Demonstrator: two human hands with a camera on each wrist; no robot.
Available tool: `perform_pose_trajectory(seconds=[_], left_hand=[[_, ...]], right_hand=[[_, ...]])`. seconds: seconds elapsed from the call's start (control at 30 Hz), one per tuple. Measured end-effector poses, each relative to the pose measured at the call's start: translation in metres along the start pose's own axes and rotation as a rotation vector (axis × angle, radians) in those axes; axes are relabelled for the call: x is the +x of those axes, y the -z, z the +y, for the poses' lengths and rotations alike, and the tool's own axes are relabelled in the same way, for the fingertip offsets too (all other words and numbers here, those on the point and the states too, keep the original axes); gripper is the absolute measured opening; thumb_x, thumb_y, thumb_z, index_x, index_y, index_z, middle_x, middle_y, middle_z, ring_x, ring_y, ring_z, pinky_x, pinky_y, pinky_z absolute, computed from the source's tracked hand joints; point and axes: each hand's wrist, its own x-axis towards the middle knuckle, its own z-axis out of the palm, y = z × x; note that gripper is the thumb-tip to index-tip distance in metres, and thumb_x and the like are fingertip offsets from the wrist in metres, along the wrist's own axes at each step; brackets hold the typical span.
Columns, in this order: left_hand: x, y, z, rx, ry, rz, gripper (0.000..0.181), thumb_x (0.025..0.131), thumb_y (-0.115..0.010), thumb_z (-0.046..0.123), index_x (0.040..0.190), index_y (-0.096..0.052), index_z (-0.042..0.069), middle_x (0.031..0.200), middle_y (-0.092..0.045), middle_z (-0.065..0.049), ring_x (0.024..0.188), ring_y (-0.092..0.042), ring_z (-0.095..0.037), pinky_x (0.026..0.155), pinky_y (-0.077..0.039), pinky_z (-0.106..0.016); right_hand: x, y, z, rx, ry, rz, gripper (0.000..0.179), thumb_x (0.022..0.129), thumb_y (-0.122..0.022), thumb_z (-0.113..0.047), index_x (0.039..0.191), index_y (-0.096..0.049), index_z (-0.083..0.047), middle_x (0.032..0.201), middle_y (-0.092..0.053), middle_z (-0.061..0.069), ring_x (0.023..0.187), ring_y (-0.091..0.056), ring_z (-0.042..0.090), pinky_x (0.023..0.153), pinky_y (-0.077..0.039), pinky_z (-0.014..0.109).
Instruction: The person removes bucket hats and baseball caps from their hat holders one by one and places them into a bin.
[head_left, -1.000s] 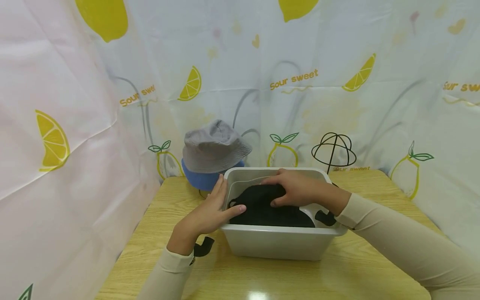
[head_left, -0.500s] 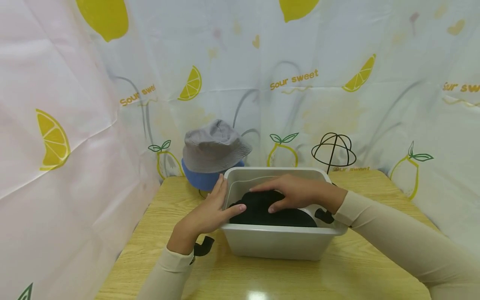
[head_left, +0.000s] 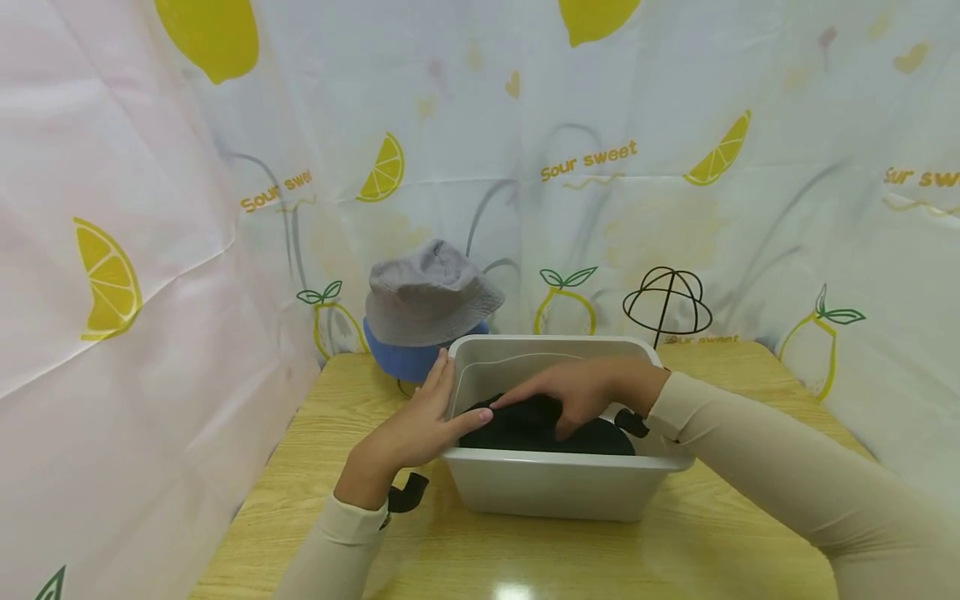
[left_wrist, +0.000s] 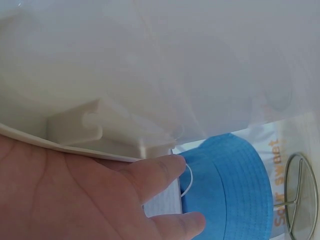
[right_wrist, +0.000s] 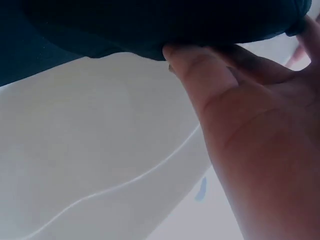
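Note:
In the head view a black cap [head_left: 517,429] lies low inside a pale plastic bin [head_left: 551,487]. My right hand [head_left: 585,392] reaches down into the bin, its index finger stretched out over the crown and its thumb against the nearer side of the cap. From the right wrist, the fingertips meet the dark fabric edge of the cap [right_wrist: 150,25]. My left hand [head_left: 416,429] lies along the bin's left side with fingers straight, the thumb reaching over the near left corner. The left wrist view has its fingers outside the bin wall [left_wrist: 90,125].
Behind the bin at left, a grey bucket hat [head_left: 427,296] sits on top of a blue bucket hat [head_left: 408,360]. A black wire hat stand [head_left: 667,304] rises at the back right. Everything stands on a wooden table [head_left: 337,533] before a lemon-print curtain [head_left: 480,108].
My right hand has sunk deeper into the bin and the cap's crown has gone down with it. The thumb now points further downward. My left hand and the bin stay put.

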Motion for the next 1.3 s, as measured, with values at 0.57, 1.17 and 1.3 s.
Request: perform_pose_trajectory(seconds=[0.57,1.17,1.3], left_hand=[[0.002,-0.002,-0.002,-0.011,-0.024,0.012,0.102,0.097,-0.049,0.073,0.167,0.006,0.022,0.173,0.017,-0.009,0.16,0.005,-0.038,0.124,-0.009,-0.069],[0.002,-0.002,-0.001,0.003,-0.025,0.016,0.1,0.098,-0.05,0.072,0.168,0.003,0.023,0.174,0.016,-0.011,0.158,0.003,-0.045,0.122,-0.01,-0.072],[0.002,-0.001,-0.001,0.001,-0.017,0.011,0.103,0.097,-0.049,0.073,0.168,0.004,0.019,0.173,0.017,-0.01,0.159,0.005,-0.042,0.123,-0.01,-0.07]], right_hand=[[0.024,-0.013,-0.008,-0.18,0.007,-0.066,0.095,0.081,-0.087,-0.009,0.159,-0.042,-0.036,0.156,-0.049,-0.011,0.141,-0.046,0.009,0.12,-0.038,0.035],[0.039,-0.024,-0.007,-0.317,0.023,-0.126,0.094,0.085,-0.085,-0.012,0.162,-0.036,-0.033,0.163,-0.042,0.005,0.151,-0.039,0.025,0.121,-0.037,0.041],[0.042,-0.027,-0.006,-0.321,0.056,-0.112,0.091,0.085,-0.085,-0.01,0.161,-0.039,-0.029,0.163,-0.042,0.005,0.151,-0.039,0.025,0.121,-0.037,0.041]])
